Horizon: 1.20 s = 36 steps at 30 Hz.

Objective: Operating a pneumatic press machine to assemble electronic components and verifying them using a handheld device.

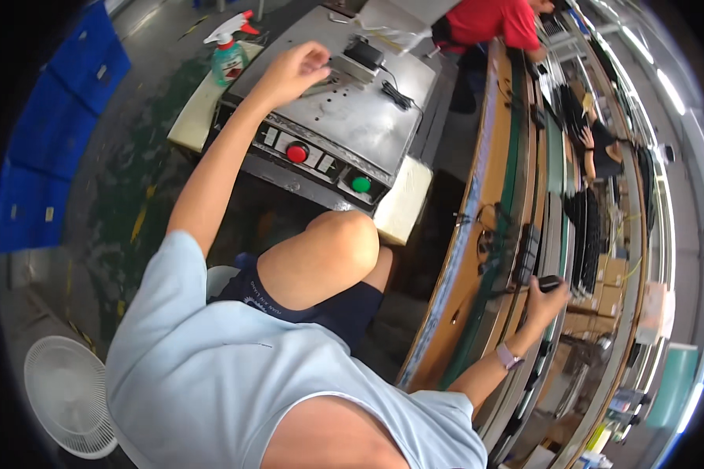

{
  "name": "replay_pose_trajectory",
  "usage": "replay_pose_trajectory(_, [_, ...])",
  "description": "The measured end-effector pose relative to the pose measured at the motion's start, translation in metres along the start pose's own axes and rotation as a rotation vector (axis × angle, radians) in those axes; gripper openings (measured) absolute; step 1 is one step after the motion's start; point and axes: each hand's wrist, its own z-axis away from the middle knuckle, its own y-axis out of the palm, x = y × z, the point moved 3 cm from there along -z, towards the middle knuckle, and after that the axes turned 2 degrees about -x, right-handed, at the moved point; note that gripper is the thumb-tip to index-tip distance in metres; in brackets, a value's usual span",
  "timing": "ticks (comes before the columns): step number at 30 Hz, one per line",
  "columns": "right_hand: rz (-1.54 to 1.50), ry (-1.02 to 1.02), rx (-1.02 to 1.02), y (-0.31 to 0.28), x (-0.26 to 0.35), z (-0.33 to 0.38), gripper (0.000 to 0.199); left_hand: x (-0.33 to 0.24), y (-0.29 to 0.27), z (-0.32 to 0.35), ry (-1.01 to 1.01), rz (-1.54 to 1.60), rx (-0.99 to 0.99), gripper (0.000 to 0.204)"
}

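Head view: the left hand (pixel 303 69), fingers loosely bent and unclosed, is above the steel tabletop (pixel 360 129) near its left edge. A black box (pixel 364 53) sits toward the far edge, its coiled cable (pixel 396 95) near the right edge. The right hand (pixel 546 301) grips a black object (pixel 550 283) well beyond that edge.

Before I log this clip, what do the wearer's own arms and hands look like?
Light blue short sleeves end above the elbows. The left hand and right hand are ungloved. A pale pinkish-purple wristwatch circles the right wrist; none shows on the left.
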Motion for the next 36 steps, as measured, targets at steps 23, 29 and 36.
replay_pose_trajectory(23, [-0.923, -0.987, 0.218, 0.150, 0.490, -0.072, 0.055, -0.027, -0.051, 0.165, -0.367, 1.186, -0.165, 0.056])
replay_pose_trajectory(29, [-0.725, -1.042, 0.313, 0.140, 0.489, -0.064, 0.068, 0.009, -0.046, 0.168, -0.291, 0.203, -0.279, 0.044])
replay_pose_trajectory(36, [-0.295, -1.227, 0.793, 0.096, 0.385, 0.027, 0.099, 0.037, -0.053, 0.150, -0.092, -0.119, -0.245, 0.042])
